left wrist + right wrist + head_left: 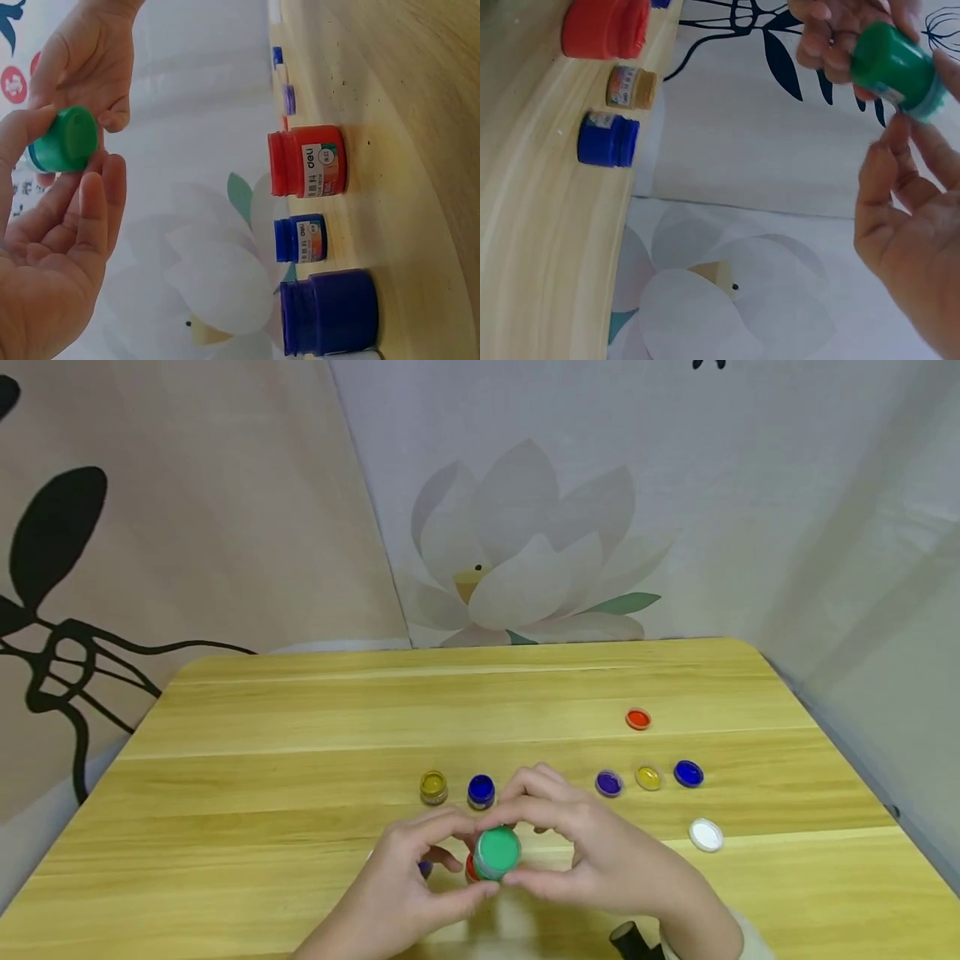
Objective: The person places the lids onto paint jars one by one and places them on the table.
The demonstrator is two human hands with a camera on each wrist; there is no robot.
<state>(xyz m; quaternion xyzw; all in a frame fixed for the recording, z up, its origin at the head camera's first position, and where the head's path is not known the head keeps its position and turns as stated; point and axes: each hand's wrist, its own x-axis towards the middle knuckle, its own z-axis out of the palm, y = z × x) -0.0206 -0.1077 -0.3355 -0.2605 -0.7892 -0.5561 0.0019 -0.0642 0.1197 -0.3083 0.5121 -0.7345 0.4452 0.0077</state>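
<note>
For steady work on the green jar (497, 852), one grip would best stay firm on the body while the other bears only on the paler rim (931, 103), which looks like its lid. Even pressure from the fingertips, without squeezing the sides, should keep it from slipping. Bringing it nearer upright would be wise too, since it tilts with its round top toward the head camera; any loose paint could run to the edge.

Both grips are clamped on this jar: the left hand (401, 881) and the right hand (600, 852) pinch it from opposite sides, thumbs nearest the wearer and fingers around the far side. The jar sits between the fingertips, clear of the palms, raised above the tabletop (262, 827). In the head view it partly hides the red jar (309, 161); the blue jar (481, 791) stands beyond.
</note>
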